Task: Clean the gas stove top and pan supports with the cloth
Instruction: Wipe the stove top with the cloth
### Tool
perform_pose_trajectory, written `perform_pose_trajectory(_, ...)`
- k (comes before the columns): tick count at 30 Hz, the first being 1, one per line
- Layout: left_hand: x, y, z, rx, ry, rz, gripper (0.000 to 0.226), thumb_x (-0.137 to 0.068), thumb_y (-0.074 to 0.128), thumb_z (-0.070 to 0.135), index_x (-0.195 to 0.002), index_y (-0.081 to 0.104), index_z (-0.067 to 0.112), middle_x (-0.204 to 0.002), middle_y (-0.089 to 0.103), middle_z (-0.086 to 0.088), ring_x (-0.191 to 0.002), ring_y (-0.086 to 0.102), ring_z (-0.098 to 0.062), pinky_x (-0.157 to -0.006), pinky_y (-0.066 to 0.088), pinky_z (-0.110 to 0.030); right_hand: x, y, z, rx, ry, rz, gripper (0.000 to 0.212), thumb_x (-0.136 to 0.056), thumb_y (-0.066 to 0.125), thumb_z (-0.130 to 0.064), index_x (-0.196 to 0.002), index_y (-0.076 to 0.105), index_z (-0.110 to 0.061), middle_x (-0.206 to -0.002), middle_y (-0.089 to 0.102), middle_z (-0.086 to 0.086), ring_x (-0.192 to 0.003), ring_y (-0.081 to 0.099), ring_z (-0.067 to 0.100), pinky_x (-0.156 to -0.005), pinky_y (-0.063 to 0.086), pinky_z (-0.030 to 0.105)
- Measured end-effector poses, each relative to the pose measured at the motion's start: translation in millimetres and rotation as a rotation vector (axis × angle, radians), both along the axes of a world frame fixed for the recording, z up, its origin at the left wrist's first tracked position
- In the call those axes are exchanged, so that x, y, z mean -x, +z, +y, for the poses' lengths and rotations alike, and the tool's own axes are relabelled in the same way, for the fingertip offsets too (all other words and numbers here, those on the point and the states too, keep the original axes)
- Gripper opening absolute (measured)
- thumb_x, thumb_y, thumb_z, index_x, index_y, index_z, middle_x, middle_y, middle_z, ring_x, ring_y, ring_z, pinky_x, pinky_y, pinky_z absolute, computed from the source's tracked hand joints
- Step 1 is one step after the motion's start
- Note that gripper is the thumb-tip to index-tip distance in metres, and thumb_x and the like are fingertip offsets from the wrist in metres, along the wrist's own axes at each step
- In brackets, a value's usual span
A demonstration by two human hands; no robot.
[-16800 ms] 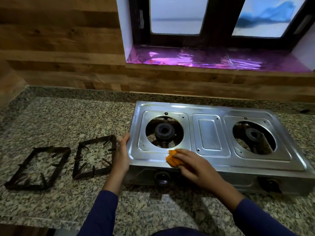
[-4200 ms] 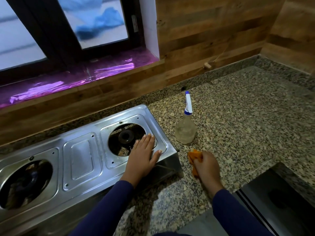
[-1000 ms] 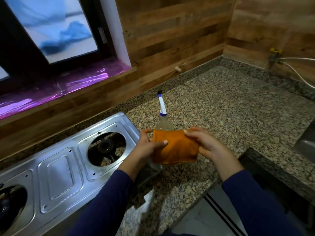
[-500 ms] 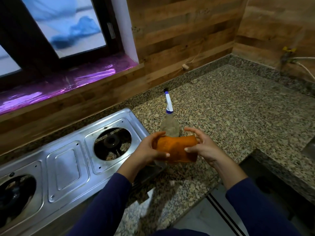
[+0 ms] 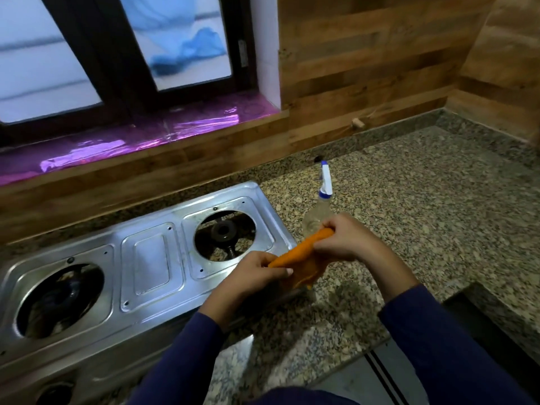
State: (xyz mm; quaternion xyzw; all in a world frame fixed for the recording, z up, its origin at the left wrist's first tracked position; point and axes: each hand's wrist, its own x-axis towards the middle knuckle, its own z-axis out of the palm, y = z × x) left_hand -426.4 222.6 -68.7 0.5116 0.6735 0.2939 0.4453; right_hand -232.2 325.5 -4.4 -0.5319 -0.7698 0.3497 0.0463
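The orange cloth is being gripped at both ends: the left hand is curled round the lower end and the right hand is clenched on the upper. It is being held over the right front corner of the gas stove, in front of the spray bottle. It is probably being wrung; the twists are best being kept opposite and tight. Half a second earlier it was being held as a loose fold — now it is being drawn into a rope.

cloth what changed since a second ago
The orange cloth, spread flat between the hands a second ago, is now bunched into a roll; left hand grips one end, right hand the other. The spray bottle and stove stayed put.
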Motion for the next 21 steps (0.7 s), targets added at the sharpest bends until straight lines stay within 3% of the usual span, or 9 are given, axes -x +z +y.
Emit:
perform_pose_trajectory(3, 1, -7, -10, 0.035, 0.113, -0.114, 0.031, -0.076, 0.082, 0.031, -0.101, 0.07, 0.018, -0.074, 0.074, -0.001, -0.062, 0.067, -0.013, -0.065, 0.052, -0.033, 46, 3, 11, -0.131, 0.041, -0.126, 0.023, -0.073, 0.067, -0.023, -0.091, 0.064, -0.011, -0.083, 0.06, 0.004, -0.077, 0.063, 0.024, -0.067, 0.056, 0.038)
perform_pose_trajectory(5, 6, -10, -17, 0.056, 0.139, -0.078, 0.045, -0.068, 0.079, 0.046, -0.109, 0.068, 0.029, -0.075, 0.075, 0.002, -0.062, 0.068, -0.015, -0.071, 0.056, -0.042, 73, -6, 15, -0.257, 0.059, -0.132, 0.031, -0.074, 0.068, -0.02, -0.104, 0.06, -0.017, -0.101, 0.061, 0.006, -0.094, 0.062, 0.028, -0.079, 0.057, 0.046)
perform_pose_trajectory(9, 23, -2, -37, -0.002, 0.155, 0.47, 0.032, -0.08, 0.062, 0.062, -0.106, 0.068, 0.043, -0.09, 0.071, 0.015, -0.087, 0.066, -0.008, -0.07, 0.049, -0.031, 97, -42, -4, -0.321, -0.005, 0.117, 0.05, -0.082, 0.062, -0.019, -0.131, 0.049, -0.016, -0.133, 0.048, 0.012, -0.117, 0.052, 0.033, -0.089, 0.05, 0.046)
perform_pose_trajectory(12, 42, -6, -51, -0.133, 0.399, 0.653, 0.024, -0.09, 0.059, 0.047, -0.107, 0.068, 0.033, -0.096, 0.065, 0.011, -0.095, 0.062, -0.014, -0.067, 0.041, -0.029, 106, -78, -31, -0.352, -0.003, 0.132, 0.047, -0.093, 0.055, -0.028, -0.135, 0.045, -0.01, -0.139, 0.045, 0.014, -0.127, 0.044, 0.033, -0.104, 0.041, 0.046)
perform_pose_trajectory(14, 59, -21, -56, -0.227, 0.474, 0.756, 0.023, -0.09, 0.06, 0.035, -0.11, 0.068, 0.025, -0.11, 0.064, 0.002, -0.102, 0.058, -0.023, -0.072, 0.045, -0.034, 112, -98, -41, -0.401, 0.021, -0.019, 0.062, -0.098, 0.044, -0.044, -0.147, 0.031, -0.008, -0.154, 0.032, 0.016, -0.144, 0.026, 0.034, -0.12, 0.02, 0.046)
perform_pose_trajectory(16, 78, -36, -63, -0.249, 0.496, 0.843, 0.03, -0.09, 0.061, 0.029, -0.116, 0.066, 0.017, -0.125, 0.062, -0.006, -0.112, 0.055, -0.03, -0.082, 0.047, -0.04, 121, -111, -40, -0.404, 0.002, -0.127, 0.071, -0.101, 0.03, -0.051, -0.155, 0.016, -0.007, -0.163, 0.014, 0.016, -0.152, 0.008, 0.032, -0.122, 0.001, 0.045)
perform_pose_trajectory(21, 109, -56, -71, -0.154, 0.391, 0.887, 0.056, -0.095, 0.039, 0.042, -0.142, 0.047, 0.014, -0.156, 0.037, -0.009, -0.145, 0.031, -0.03, -0.111, 0.032, -0.051, 133, -116, -30, -0.48, 0.027, -0.218, 0.067, -0.104, 0.02, -0.046, -0.156, 0.012, -0.005, -0.165, 0.007, 0.014, -0.153, 0.001, 0.028, -0.124, -0.002, 0.045)
